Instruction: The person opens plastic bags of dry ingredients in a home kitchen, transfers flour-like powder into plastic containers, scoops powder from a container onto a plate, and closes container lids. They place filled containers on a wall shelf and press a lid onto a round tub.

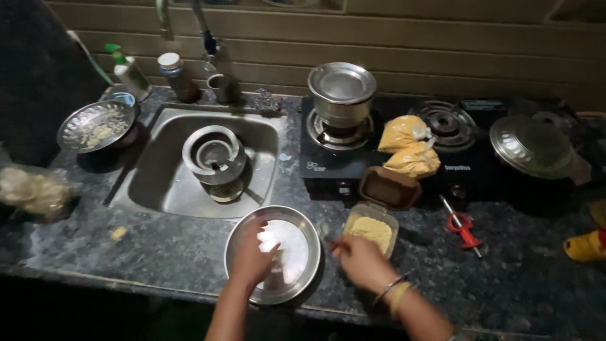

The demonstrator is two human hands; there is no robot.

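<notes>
The round steel plate [297, 252] shines bare and shallow on the dark counter. The left hand [252, 256] lies on it, fingers loosely curled. The right hand [360, 257] pinches something thin beside the tub of yellow powder [371, 228].

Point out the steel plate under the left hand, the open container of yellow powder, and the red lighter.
steel plate [302, 243], head view, bare right half of its face.
container of yellow powder [371, 230], head view, middle of the powder surface.
red lighter [464, 228], head view, red handle.
</notes>
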